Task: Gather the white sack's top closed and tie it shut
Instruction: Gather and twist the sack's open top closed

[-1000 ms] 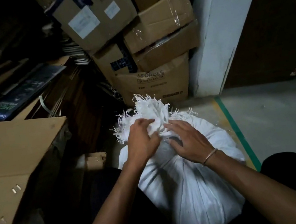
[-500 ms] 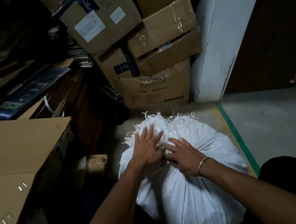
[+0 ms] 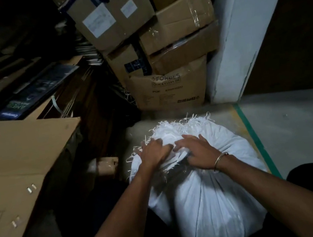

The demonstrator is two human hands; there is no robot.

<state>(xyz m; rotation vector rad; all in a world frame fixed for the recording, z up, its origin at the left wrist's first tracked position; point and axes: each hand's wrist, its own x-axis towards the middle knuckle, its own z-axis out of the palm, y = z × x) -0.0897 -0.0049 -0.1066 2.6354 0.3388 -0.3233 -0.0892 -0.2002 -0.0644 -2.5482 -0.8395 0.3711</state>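
Behind white sack [image 3: 210, 202], carton [image 3: 170, 93] reads FORBES, perhaps QUICK CLEAN.

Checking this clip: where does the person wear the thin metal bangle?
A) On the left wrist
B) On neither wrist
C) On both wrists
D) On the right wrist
D: the bangle circles the wrist just behind the right hand, which lies on the gathered top of the white sack; the wrist behind the left hand is bare.
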